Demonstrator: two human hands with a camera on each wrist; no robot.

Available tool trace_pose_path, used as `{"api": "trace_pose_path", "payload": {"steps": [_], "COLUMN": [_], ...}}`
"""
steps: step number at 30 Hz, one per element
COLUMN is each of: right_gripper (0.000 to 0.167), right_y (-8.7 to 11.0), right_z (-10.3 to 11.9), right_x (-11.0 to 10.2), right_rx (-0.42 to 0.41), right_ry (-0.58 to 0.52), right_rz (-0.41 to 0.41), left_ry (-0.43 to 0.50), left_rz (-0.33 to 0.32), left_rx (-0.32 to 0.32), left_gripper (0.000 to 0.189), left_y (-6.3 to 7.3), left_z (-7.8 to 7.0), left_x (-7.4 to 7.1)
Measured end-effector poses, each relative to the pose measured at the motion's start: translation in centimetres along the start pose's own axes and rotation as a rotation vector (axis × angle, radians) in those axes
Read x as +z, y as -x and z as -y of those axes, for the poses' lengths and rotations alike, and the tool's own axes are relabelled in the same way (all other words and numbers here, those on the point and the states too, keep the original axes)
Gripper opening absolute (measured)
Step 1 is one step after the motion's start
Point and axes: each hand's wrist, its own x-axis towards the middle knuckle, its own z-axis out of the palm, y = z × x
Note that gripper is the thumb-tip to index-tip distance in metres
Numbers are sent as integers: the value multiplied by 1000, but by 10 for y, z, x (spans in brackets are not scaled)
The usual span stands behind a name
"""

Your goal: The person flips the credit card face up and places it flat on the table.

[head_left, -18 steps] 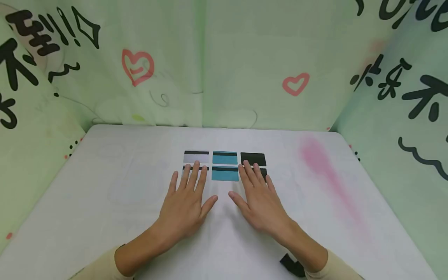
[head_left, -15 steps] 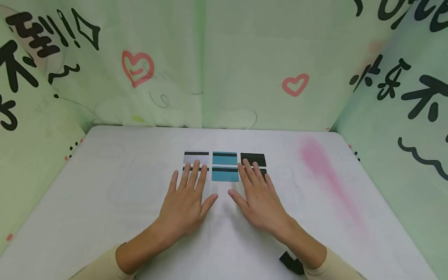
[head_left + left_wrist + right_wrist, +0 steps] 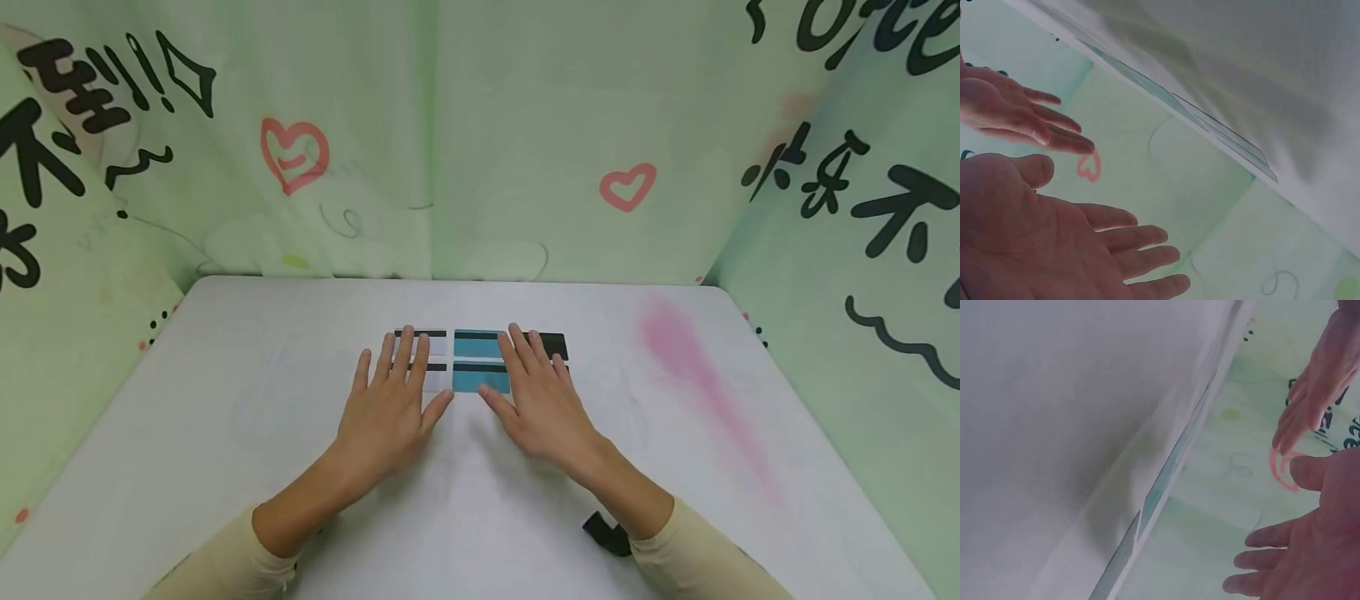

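"Two rows of white, blue and black rectangular cards [image 3: 476, 346] are seen on the white tabletop [image 3: 187, 433]."

"Black “不” [image 3: 32, 171] can be read on pale-green cloth [image 3: 525, 108]. By the wrist views, left hand [image 3: 386, 417] and right hand [image 3: 545, 414], straight-fingered and empty, are shown held clear of the cards."

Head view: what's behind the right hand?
Parts of a black card, an upper blue card and a lower blue card show around the right hand. Their remaining parts, and anything else directly behind it, are covered.
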Motion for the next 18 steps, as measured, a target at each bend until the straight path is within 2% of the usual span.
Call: {"api": "trace_pose_path", "payload": {"steps": [12,18], "right_gripper": [77,77], "right_y": [-20,-29], "right_z": [-1,-3], "right_x": [4,6], "right_rx": [1,12], "right_ry": [-33,-14], "right_rz": [36,54], "left_ry": [4,1], "left_rz": [49,35], "left_rx": [-8,-12], "left_gripper": [80,79], "left_y": [-13,-22], "left_z": [7,10], "left_x": [4,7]}}
